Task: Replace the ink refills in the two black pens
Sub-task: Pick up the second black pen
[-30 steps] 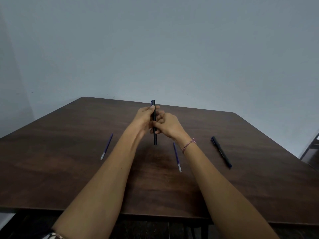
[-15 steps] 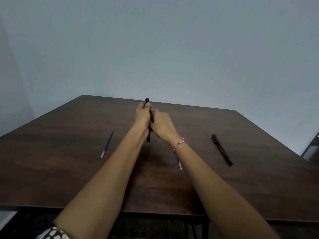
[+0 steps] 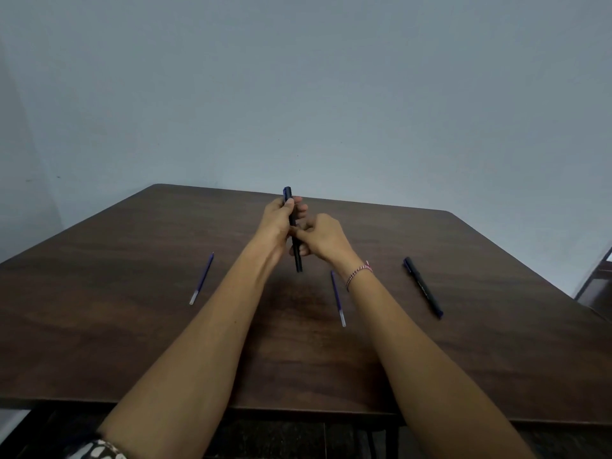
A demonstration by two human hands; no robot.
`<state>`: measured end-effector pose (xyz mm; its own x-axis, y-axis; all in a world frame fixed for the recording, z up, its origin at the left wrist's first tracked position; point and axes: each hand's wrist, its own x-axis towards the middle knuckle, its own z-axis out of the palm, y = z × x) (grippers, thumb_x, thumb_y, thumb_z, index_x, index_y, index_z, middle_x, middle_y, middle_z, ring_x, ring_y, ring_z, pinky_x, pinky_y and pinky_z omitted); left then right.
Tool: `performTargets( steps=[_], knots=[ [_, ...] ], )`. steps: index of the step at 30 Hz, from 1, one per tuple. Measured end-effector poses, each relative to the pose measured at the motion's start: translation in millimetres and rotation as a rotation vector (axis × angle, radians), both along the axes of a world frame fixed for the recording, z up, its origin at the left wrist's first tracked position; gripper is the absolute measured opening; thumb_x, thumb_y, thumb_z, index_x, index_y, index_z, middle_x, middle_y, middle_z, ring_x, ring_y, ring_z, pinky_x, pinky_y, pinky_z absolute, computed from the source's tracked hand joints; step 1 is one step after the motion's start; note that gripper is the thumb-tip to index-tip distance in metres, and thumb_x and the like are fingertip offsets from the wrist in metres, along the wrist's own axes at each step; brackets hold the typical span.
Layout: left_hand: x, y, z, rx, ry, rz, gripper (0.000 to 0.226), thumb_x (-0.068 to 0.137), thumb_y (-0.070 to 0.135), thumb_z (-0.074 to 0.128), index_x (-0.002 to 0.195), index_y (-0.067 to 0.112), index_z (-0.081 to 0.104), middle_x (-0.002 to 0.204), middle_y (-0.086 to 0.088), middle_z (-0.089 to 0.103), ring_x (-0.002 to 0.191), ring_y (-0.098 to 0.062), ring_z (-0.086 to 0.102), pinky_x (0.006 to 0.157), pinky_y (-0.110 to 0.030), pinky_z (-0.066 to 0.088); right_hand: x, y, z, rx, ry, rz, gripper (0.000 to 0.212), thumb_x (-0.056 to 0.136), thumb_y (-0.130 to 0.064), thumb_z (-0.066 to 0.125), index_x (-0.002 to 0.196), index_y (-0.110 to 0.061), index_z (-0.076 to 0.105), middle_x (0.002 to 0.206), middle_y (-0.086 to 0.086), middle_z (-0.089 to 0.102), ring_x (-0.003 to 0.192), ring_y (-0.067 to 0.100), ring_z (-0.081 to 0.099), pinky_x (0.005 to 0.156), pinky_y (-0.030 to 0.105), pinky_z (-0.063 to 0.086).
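Both hands hold one black pen (image 3: 297,260) nearly upright above the middle of the brown table (image 3: 132,326). My left hand (image 3: 276,220) grips its upper half, thumb near the top. My right hand (image 3: 323,238) pinches its lower half; the bottom end sticks out below the fingers. A second black pen (image 3: 423,287) lies on the table to the right. One blue refill (image 3: 337,298) lies just below my right wrist, another blue refill (image 3: 202,278) lies to the left.
A plain grey-blue wall stands behind the table. The table's near edge runs across the bottom of the view. A dark piece of furniture (image 3: 596,286) shows at the far right edge.
The hands with the pen shifted left and closer together half a second ago, then came back right. My right hand now sits lower on the pen, with more of the barrel showing.
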<state>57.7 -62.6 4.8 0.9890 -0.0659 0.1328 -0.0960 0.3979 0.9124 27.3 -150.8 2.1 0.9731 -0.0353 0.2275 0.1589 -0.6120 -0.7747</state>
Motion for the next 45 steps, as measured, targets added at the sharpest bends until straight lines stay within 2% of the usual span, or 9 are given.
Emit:
performTargets(
  steps=[4, 7, 15, 20, 23, 27, 34, 39, 45],
  knots=[
    [1.9, 2.0, 0.1, -0.084, 0.0, 0.041, 0.027, 0.102, 0.011, 0.029, 0.084, 0.012, 0.048, 0.065, -0.001, 0.043, 0.049, -0.007, 0.041, 0.046, -0.018, 0.039, 0.2, -1.1, 1.0, 0.136, 0.076, 0.033, 0.03, 0.088, -0.025, 0.067, 0.063, -0.01, 0.058, 0.057, 0.006, 0.063, 0.056, 0.014, 0.065, 0.072, 0.029, 0.056],
    [2.8, 4.7, 1.3, -0.139, 0.026, 0.022, 0.026, 0.103, 0.014, 0.027, 0.082, 0.011, 0.043, 0.058, 0.001, 0.033, 0.031, -0.003, 0.028, 0.033, -0.016, 0.025, -3.2, -2.1, 3.2, 0.252, 0.156, 0.116, 0.024, 0.087, -0.017, 0.068, 0.069, -0.003, 0.058, 0.062, 0.01, 0.062, 0.059, 0.016, 0.065, 0.065, 0.023, 0.056],
    [1.6, 6.4, 5.1, -0.157, 0.028, -0.001, 0.027, 0.103, 0.017, 0.027, 0.081, 0.013, 0.041, 0.038, 0.01, 0.032, 0.028, -0.002, 0.021, 0.031, -0.01, 0.017, -6.2, 0.1, 5.6, 0.364, 0.228, 0.144, 0.021, 0.084, -0.012, 0.07, 0.068, -0.002, 0.062, 0.065, 0.008, 0.062, 0.045, 0.004, 0.056, 0.052, 0.01, 0.052],
    [2.4, 8.7, -1.7, -0.203, 0.006, -0.011, 0.023, 0.102, 0.016, 0.032, 0.086, 0.012, 0.048, 0.056, 0.001, 0.043, 0.033, -0.003, 0.032, 0.032, -0.015, 0.026, -4.5, -2.5, 3.4, 0.357, 0.227, 0.153, 0.013, 0.083, -0.008, 0.07, 0.081, 0.003, 0.065, 0.071, 0.008, 0.063, 0.042, 0.001, 0.058, 0.052, 0.01, 0.052],
    [5.0, 10.7, -4.4, -0.14, 0.015, -0.045, 0.024, 0.1, 0.013, 0.038, 0.09, 0.011, 0.059, 0.074, -0.002, 0.058, 0.06, -0.008, 0.055, 0.052, -0.018, 0.048, -4.4, -8.5, 3.4, 0.331, 0.229, 0.147, 0.024, 0.083, -0.006, 0.07, 0.101, 0.008, 0.064, 0.074, 0.005, 0.063, 0.046, 0.001, 0.061, 0.053, 0.011, 0.052],
    [10.9, 16.4, -6.9, -0.074, 0.04, -0.049, 0.019, 0.094, 0.011, 0.05, 0.091, 0.013, 0.069, 0.081, 0.002, 0.06, 0.073, -0.009, 0.054, 0.072, -0.024, 0.05, -5.8, -15.0, 6.3, 0.351, 0.285, 0.209, 0.023, 0.082, -0.005, 0.07, 0.101, 0.006, 0.065, 0.071, 0.006, 0.069, 0.055, 0.004, 0.067, 0.056, 0.012, 0.054],
    [13.7, 26.7, -5.8, -0.121, 0.054, 0.037, 0.019, 0.09, 0.006, 0.058, 0.107, 0.006, 0.064, 0.093, 0.006, 0.068, 0.077, -0.006, 0.06, 0.069, -0.022, 0.048, -6.9, -19.1, 6.3, 0.298, 0.409, 0.271, 0.011, 0.081, -0.01, 0.073, 0.087, -0.004, 0.067, 0.065, 0.002, 0.073, 0.057, 0.003, 0.067, 0.056, 0.012, 0.053],
    [12.1, 30.7, -3.4, -0.204, 0.084, 0.091, 0.009, 0.088, 0.005, 0.061, 0.091, 0.013, 0.062, 0.09, 0.003, 0.067, 0.072, -0.009, 0.06, 0.067, -0.022, 0.051, -6.8, -18.9, 6.5, 0.251, 0.449, 0.286, 0.009, 0.08, -0.011, 0.074, 0.084, -0.005, 0.069, 0.069, 0.002, 0.073, 0.059, 0.004, 0.068, 0.056, 0.012, 0.053],
    [11.3, 40.5, -5.4, -0.241, 0.124, 0.218, 0.037, 0.087, 0.0, 0.061, 0.122, 0.003, 0.051, 0.102, -0.012, 0.062, 0.077, -0.016, 0.063, 0.065, -0.023, 0.056, -5.5, -23.8, 8.0, 0.256, 0.443, 0.259, 0.01, 0.078, -0.011, 0.076, 0.085, -0.006, 0.07, 0.07, -0.001, 0.072, 0.059, 0.003, 0.067, 0.058, 0.013, 0.053]
  ],
)
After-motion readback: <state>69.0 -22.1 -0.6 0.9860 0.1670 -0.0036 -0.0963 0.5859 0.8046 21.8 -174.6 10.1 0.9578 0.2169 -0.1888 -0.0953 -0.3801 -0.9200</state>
